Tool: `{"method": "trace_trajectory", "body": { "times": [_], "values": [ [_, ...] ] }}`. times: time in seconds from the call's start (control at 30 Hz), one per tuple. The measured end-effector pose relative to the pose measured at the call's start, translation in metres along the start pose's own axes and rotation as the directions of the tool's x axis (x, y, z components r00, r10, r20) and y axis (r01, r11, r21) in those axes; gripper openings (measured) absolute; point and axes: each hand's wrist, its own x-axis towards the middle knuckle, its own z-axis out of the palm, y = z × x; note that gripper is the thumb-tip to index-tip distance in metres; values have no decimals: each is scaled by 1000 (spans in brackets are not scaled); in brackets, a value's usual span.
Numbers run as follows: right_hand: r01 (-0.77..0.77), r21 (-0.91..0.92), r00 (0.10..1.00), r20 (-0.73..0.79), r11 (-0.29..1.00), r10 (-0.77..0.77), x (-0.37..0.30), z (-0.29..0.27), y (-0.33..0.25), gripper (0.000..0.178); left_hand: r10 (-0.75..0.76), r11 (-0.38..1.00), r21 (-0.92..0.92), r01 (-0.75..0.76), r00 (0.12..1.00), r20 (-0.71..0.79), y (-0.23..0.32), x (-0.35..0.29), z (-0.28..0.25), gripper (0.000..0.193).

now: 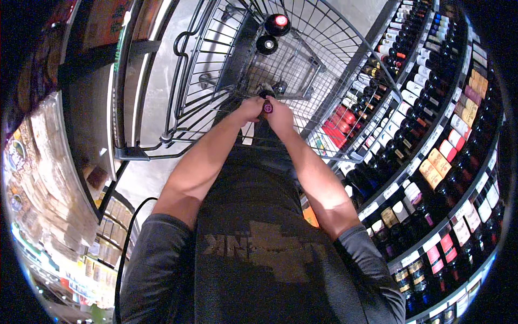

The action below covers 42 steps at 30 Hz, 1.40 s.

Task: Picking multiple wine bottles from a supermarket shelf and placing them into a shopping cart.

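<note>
The left hand [250,109] and the right hand [280,116] hold a wine bottle [267,107] with a purple top snugly between them, at 12 o'clock from the person's chest. Past the hands, at 12 o'clock, a red-topped bottle [279,24] and a black-topped bottle [267,45] are in the wire shopping cart [237,51]. At 3 o'clock, a shelf [389,190] has many wine bottles.

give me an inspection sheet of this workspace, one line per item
Surface: grey metal wire shopping cart, grey floor beneath
Things: dark bottle with round purple top
Clutter: dark bottle with red top and dark bottle with pale-centred top, inside the cart
Hands: left hand and right hand closed around the purple-topped bottle
Cables: thin black curved cord beside dark grey left sleeve
Surroundings: shelves of dark labelled bottles, right; pale blurred goods, left
</note>
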Motion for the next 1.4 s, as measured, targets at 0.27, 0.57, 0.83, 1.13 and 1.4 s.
{"method": "trace_trajectory", "body": {
  "times": [0.27,0.57,0.83,1.13,1.4],
  "values": [
    [-57,-8,997,51,998,57,18,-8,-13,44,539,517,698,-496,822,185,-41,46,-19,35],
    [36,-13,994,-101,999,-37,53,-23,-41,40,594,793,-86,-604,796,-111,-55,68,-25,53],
    [45,-27,993,-104,999,-47,75,-29,-56,43,258,735,-595,-324,946,-196,-12,36,-28,64],
    [-57,37,986,-152,998,62,86,-19,-54,46,198,748,-592,-299,953,-231,20,6,-21,67],
    [-59,12,990,-124,998,60,92,-19,-60,49,289,736,-598,-317,946,-146,10,28,-28,62]
  ]
}}
